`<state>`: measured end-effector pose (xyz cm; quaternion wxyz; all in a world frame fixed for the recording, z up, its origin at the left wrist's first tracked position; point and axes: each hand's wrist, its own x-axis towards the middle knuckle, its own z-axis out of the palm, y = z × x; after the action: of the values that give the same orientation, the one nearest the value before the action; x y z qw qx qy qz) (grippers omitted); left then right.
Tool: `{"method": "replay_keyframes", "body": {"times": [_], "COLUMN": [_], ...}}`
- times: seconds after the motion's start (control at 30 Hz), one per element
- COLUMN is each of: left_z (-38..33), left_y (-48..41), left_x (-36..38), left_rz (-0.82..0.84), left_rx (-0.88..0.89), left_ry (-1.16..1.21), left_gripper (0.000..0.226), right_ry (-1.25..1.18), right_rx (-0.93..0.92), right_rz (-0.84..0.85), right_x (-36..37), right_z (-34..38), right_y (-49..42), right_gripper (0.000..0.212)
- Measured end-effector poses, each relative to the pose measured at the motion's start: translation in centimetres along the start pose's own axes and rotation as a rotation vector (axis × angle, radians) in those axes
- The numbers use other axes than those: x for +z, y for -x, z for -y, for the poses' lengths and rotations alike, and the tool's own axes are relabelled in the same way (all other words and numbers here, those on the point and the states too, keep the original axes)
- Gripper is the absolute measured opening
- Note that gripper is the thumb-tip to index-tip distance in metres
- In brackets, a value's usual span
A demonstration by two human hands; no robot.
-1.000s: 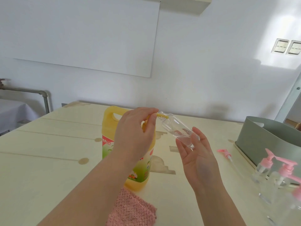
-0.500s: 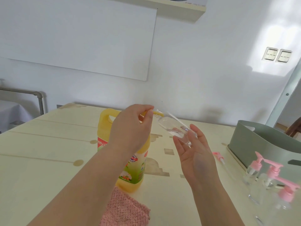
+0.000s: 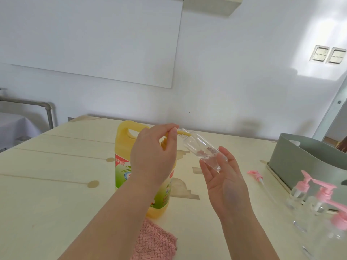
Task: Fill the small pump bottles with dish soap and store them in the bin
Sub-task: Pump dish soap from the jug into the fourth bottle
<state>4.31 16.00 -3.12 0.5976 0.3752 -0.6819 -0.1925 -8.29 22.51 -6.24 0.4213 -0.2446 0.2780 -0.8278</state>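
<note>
Fingers of the left hand [image 3: 154, 156] are pinching the jug's [image 3: 122, 166] spout [image 3: 185, 133] into the bottle [image 3: 197, 145]. The right hand [image 3: 225, 184] is holding it tilted, thumb seemingly clamping, so soap runs inside.

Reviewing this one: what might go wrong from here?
1. The bottle is tilted and the right hand holds only its base end, so it may slip.
2. The left hand pinches the nozzle at the bottle's narrow mouth. Soap may miss and drip on the table; the cloth does not lie below it.
</note>
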Motion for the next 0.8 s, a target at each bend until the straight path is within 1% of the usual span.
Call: {"method": "replay_keyframes", "body": {"times": [0.07, 0.2, 0.37, 0.43, 0.53, 0.67, 0.73, 0.8], "left_z": [0.1, -0.1, -0.3, -0.9, -1.4, -1.2, -0.7, 0.1], "left_y": [0.1, 0.0, -0.9, -1.3, -2.1, -2.0, -1.5, -1.2], "left_x": [0.0, -0.3, -1.3, -1.8, -2.2, -2.0, -1.6, -1.0], "left_rz": [0.000, 0.028, 0.145, 0.183, 0.195, 0.157, 0.102, 0.012], "left_rx": [-0.004, -0.034, -0.135, -0.147, -0.118, -0.046, 0.038, 0.140], "left_ry": [-0.004, 0.028, 0.065, 0.062, 0.028, -0.004, -0.023, -0.073], "left_gripper": [0.021, 0.021, 0.018, 0.017, 0.016, 0.020, 0.021, 0.024], "right_ry": [-0.003, -0.009, 0.025, 0.025, 0.011, 0.002, -0.003, 0.000], "right_rx": [0.000, 0.011, -0.007, -0.017, -0.027, -0.034, -0.028, -0.023], "right_rz": [0.000, -0.010, -0.015, -0.006, 0.006, 0.009, 0.002, 0.002], "right_x": [-0.1, 0.0, 0.3, 0.5, 0.9, 1.1, 1.0, 0.8], "right_z": [0.0, 0.2, 0.7, 1.0, 1.2, 1.2, 0.9, 0.7], "right_y": [0.1, 0.3, 0.5, 0.6, 0.6, 0.8, 0.7, 0.7], "right_gripper": [0.021, 0.015, 0.016, 0.016, 0.015, 0.015, 0.014, 0.013]}}
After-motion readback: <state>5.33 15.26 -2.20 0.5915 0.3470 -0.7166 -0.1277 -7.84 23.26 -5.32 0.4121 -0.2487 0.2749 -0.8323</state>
